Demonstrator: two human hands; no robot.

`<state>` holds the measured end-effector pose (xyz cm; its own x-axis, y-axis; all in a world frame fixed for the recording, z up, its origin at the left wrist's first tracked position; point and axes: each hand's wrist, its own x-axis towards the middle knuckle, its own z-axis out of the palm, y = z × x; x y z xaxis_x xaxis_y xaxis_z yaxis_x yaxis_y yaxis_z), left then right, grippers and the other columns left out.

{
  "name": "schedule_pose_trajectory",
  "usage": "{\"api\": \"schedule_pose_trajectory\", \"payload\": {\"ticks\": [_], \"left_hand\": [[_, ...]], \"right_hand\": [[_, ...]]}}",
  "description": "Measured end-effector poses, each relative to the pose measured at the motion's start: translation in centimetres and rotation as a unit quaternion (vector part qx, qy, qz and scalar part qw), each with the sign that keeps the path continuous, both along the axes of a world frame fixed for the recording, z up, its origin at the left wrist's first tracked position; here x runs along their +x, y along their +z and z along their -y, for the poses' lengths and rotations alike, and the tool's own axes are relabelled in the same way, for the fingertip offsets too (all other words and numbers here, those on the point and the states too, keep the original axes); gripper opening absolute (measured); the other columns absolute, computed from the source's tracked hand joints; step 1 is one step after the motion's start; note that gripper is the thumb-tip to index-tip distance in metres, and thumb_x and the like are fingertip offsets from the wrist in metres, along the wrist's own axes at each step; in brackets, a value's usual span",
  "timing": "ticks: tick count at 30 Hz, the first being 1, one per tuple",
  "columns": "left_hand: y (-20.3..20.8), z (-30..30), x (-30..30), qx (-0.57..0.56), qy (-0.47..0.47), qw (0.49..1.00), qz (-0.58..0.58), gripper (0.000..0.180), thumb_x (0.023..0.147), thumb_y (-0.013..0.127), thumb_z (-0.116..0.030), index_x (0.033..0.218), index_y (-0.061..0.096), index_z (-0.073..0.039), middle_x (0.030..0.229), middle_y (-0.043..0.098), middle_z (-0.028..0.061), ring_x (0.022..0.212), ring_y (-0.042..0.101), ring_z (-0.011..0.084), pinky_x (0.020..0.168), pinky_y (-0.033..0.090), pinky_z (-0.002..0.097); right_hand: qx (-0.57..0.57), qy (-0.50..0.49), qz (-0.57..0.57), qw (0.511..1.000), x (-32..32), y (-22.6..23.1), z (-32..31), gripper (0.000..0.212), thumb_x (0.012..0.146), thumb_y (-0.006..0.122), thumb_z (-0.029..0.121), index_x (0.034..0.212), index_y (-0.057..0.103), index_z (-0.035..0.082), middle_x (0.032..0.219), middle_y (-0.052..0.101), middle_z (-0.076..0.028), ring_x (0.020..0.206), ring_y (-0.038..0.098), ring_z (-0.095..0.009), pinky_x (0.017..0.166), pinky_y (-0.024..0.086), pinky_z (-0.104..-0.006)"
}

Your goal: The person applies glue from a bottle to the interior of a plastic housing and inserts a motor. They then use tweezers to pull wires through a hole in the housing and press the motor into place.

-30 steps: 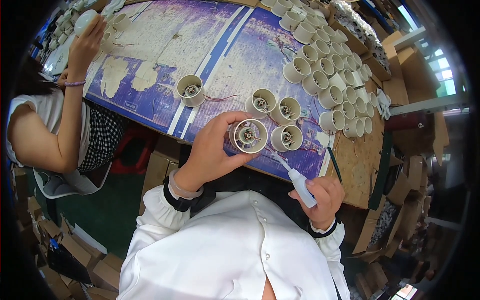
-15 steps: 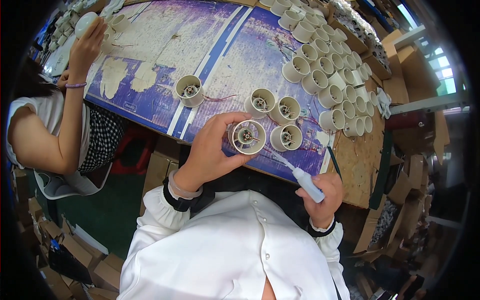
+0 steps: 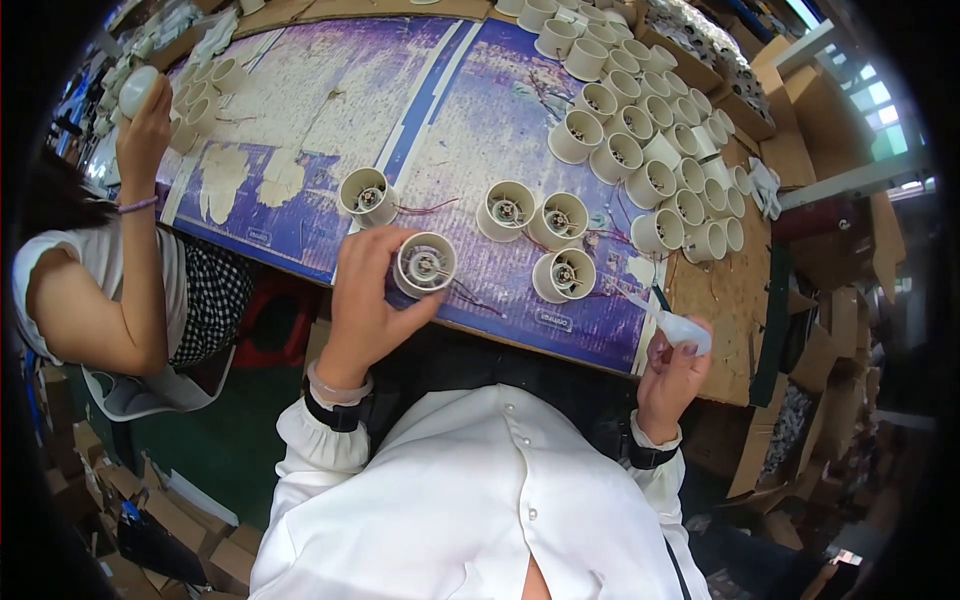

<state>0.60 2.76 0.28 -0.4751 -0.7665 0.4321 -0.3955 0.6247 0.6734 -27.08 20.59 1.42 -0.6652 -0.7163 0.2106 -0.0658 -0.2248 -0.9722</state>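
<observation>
My left hand (image 3: 362, 305) curls its thumb and fingers around a white plastic cup (image 3: 449, 250) with a round part and wires inside, at the table's near edge. Reddish wires trail from it to the right. In my right hand (image 3: 674, 385) is a small translucent squeeze bottle (image 3: 684, 332), its thin nozzle pointing up and left, apart from the cups. A similar cup (image 3: 367, 197) stands just beyond my left hand. Three more, a left one (image 3: 506, 210), a right one (image 3: 558, 221) and a nearer one (image 3: 564, 275), stand between my hands.
Many like cups (image 3: 651, 184) crowd the right side of the worn purple table (image 3: 300, 90). At the left, a co-worker's hand (image 3: 145, 130) holds a white dome (image 3: 138, 92) near other cups (image 3: 228, 76). Cardboard boxes (image 3: 820, 340) stand at the right.
My left hand has moved left with its cup, away from the group of three. My right hand has shifted right and up with the bottle, taking the nozzle away from the cup.
</observation>
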Motion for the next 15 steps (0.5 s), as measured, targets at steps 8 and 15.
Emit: {"api": "schedule_pose_trajectory", "payload": {"ticks": [8, 15], "left_hand": [[0.5, 0.2, -0.6, -0.141, 0.147, 0.974, 0.100, 0.068, 0.065, 0.078, -0.012, 0.125, 0.048, -0.003, 0.115, 0.055, 0.0153, 0.108, 0.048, 0.0352, 0.094, 0.037, 0.0428], [2.7, 1.9, -7.3, -0.125, -0.006, 0.991, 0.041, 0.074, 0.065, 0.078, -0.010, 0.130, 0.044, -0.001, 0.118, 0.053, 0.0177, 0.116, 0.044, 0.0383, 0.097, 0.035, 0.0470]], "right_hand": [[-0.022, 0.015, 0.050, 0.998, 0.2, -0.5, 0.4, 0.033, 0.097, 0.052, 0.033, 0.112, 0.046, 0.004, 0.077, 0.049, -0.004, 0.064, 0.041, -0.008, 0.055, 0.031, -0.0198], [-0.032, 0.035, 0.122, 0.991, 0.6, -0.4, 0.3, 0.032, 0.098, 0.051, 0.032, 0.114, 0.047, 0.004, 0.077, 0.050, -0.003, 0.065, 0.042, -0.008, 0.056, 0.032, -0.0202]]}}
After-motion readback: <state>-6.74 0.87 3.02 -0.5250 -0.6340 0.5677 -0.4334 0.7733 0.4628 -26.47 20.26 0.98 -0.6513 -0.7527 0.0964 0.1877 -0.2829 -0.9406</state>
